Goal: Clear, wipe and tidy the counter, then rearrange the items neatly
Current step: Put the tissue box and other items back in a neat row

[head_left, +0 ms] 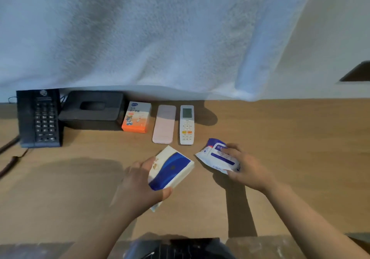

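Wooden counter (290, 138), with a row set beyond both hands: telephone (39, 118), black tissue box (92, 106), orange box (137, 117), pink case (164, 124), white remote (187, 124). The left hand (140, 186) grips a blue-and-white tissue pack (172, 168), fingers curled over its left edge and thumb at its near corner, the pack askew. The right hand (246, 168), beside it, holds a wipes pack (216, 156), fingers on top, just short of the remote. The likely step is extending the row. It is best done by squaring each pack to the remote and setting it to the remote's right with even gaps, without nudging what already stands there.
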`<state>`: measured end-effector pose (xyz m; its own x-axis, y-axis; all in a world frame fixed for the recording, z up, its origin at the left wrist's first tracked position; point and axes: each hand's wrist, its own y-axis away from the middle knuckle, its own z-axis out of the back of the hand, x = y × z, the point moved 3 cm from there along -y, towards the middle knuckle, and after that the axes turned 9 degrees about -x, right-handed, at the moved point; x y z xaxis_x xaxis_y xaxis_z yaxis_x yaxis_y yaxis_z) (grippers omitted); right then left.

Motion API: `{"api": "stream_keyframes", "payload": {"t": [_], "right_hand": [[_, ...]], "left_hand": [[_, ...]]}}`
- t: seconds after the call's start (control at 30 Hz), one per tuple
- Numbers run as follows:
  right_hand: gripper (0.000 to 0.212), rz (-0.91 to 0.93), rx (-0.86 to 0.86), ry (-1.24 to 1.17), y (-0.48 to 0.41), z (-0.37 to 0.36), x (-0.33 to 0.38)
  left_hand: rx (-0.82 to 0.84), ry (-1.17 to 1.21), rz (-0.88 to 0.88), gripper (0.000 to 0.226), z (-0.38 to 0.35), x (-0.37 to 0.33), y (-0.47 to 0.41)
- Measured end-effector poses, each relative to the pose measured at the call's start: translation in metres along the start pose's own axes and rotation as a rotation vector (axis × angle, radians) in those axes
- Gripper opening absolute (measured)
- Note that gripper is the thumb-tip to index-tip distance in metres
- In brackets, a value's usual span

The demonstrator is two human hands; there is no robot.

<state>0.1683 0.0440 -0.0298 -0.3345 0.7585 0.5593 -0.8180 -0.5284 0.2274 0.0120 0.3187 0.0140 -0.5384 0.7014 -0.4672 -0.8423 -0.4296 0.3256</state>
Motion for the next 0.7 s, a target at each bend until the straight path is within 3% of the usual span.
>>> {"api": "stream_keyframes", "payload": {"t": [0.13, 0.2, 0.3, 0.4, 0.5, 0.6, 0.7], "right_hand": [[0.06, 0.166, 0.043, 0.135, -0.018, -0.003, -0.033], [0.058, 0.239, -0.096, 0.219, -0.019, 0.0, -0.036], [0.047, 0.201, -0.277, 0.186, 0.001, -0.002, -0.027], [0.036, 0.2, -0.189, 0.186, 0.012, -0.015, -0.024], [0.055, 0.197, -0.052, 0.2, 0.002, -0.025, -0.025], [0.065, 0.186, -0.027, 0.193, -0.02, -0.026, -0.019], [0.037, 0.064, -0.113, 0.182, -0.037, -0.022, -0.025]], "left_hand": [[-0.073, 0.036, 0.072, 0.087, -0.018, -0.02, 0.021], [-0.081, 0.015, 0.088, 0.085, -0.024, -0.027, 0.028], [-0.057, -0.005, 0.098, 0.085, -0.029, -0.033, 0.035], [-0.02, -0.02, 0.107, 0.09, -0.033, -0.032, 0.037], [-0.008, -0.035, 0.105, 0.092, -0.035, -0.03, 0.037], [-0.014, -0.036, 0.111, 0.091, -0.035, -0.027, 0.038], [-0.017, -0.044, 0.11, 0.092, -0.035, -0.024, 0.038]]}}
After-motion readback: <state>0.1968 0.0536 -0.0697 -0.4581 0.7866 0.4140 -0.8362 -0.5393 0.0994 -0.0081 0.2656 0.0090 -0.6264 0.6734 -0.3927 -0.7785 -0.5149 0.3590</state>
